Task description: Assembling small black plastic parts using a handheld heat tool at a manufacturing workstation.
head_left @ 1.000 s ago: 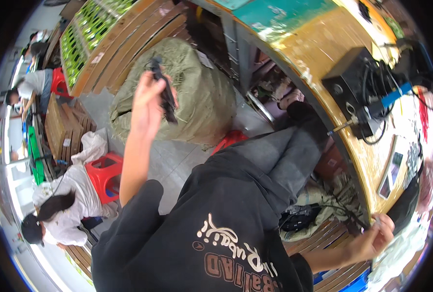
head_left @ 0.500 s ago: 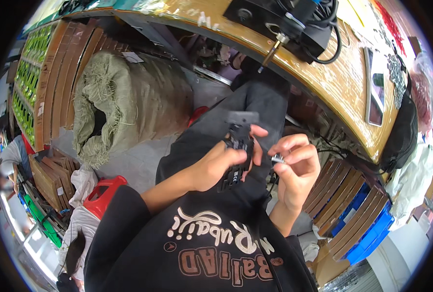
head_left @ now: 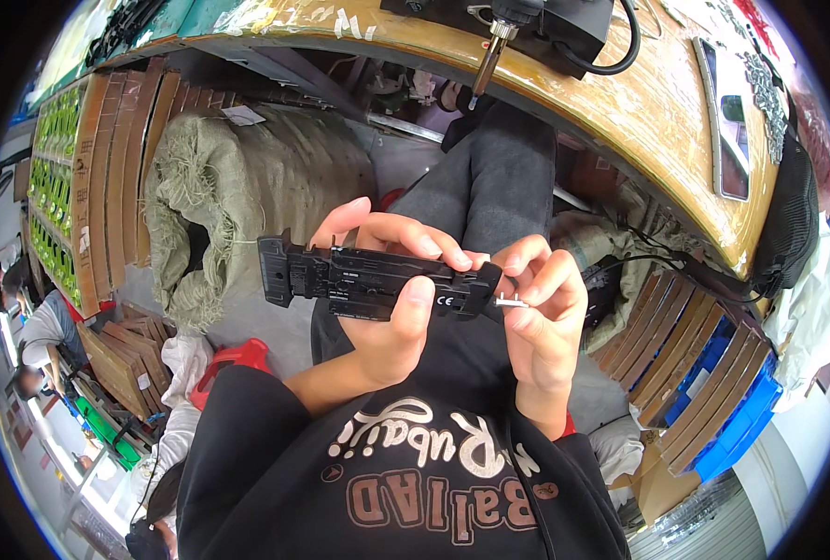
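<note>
My left hand (head_left: pixel 387 341) is closed around a long black plastic device (head_left: pixel 359 280) with small pale print, thumb on the near side and fingers along the far side. The device lies crosswise above my lap, a wider end piece at its left. At its right end, my right hand (head_left: pixel 547 331) pinches a small silvery metal part (head_left: pixel 510 301) with a thin pin shape between thumb and fingertips. The part is very close to the device's end; I cannot tell whether they touch.
A wooden workbench (head_left: pixel 545 84) curves across the far side, bearing a black box (head_left: pixel 578 33), a tool with a metal tip (head_left: pixel 491 61) jutting past the edge, and a phone (head_left: pixel 725 140). A large woven sack (head_left: pixel 275 173) stands left; stacked brown trays (head_left: pixel 662 345) stand right.
The black device has turned from roughly upright to crosswise, its right end now by my right hand. My right hand keeps its pinch on the small metal part.
</note>
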Tool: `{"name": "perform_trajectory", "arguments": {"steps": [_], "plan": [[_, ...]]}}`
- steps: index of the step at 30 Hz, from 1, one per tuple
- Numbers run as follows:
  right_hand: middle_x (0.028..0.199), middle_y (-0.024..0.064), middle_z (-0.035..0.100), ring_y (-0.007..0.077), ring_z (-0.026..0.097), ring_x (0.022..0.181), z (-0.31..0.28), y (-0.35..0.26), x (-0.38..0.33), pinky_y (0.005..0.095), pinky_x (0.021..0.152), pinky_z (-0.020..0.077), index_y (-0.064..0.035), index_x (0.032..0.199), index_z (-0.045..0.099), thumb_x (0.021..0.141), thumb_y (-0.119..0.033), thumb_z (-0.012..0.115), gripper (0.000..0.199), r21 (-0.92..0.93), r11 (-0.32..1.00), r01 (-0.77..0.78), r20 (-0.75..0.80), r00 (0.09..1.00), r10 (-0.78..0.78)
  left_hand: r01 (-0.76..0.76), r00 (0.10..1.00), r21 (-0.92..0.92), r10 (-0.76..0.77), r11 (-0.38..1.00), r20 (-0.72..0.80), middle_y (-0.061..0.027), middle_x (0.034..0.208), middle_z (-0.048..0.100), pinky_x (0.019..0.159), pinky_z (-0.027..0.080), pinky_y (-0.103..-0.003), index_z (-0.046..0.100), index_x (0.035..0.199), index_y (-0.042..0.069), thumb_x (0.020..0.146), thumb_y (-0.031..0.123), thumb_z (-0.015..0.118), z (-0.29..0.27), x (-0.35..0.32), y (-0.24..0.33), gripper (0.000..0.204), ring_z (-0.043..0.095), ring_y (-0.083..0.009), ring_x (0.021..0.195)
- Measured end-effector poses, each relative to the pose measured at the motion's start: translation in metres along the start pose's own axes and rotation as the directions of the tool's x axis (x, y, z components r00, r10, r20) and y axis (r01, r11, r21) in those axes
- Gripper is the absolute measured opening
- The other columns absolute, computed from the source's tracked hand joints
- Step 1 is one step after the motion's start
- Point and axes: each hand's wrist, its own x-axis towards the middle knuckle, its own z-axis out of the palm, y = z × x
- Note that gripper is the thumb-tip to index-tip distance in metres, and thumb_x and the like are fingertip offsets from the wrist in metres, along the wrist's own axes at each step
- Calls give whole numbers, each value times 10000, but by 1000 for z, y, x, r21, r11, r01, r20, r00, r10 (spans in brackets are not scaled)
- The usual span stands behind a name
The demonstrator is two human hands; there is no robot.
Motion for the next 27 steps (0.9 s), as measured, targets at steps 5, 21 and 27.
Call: {"name": "perform_trajectory", "arguments": {"steps": [5, 21, 27], "plan": [[933, 123, 488, 162, 519, 842, 5, 7, 2, 318, 799, 433, -25, 760, 489, 671, 90, 612, 191, 59, 998, -3, 1, 1000, 3, -97, 994, -8, 97, 995, 46, -112, 871, 413, 682, 508, -382, 182, 1217, 97, 749, 51, 514, -3, -5, -3, 576, 512, -213, 732], [852, 126, 527, 155, 523, 798, 3, -6, -5, 293, 754, 430, -18, 715, 486, 673, 95, 612, 175, -73, 997, -30, 78, 996, 36, -311, 925, -73, 319, 948, 204, -112, 878, 399, 645, 541, -376, 201, 1231, 91, 774, 91, 568, -8, -8, -8, 586, 504, -206, 719], [851, 131, 532, 157, 522, 797, 4, -7, -6, 294, 755, 429, -19, 704, 490, 665, 93, 621, 177, -73, 996, -43, 66, 997, 48, -314, 919, -82, 325, 946, 224, -116, 864, 398, 623, 546, -381, 201, 1232, 84, 769, 83, 573, -10, -7, -7, 594, 508, -217, 712]]}}
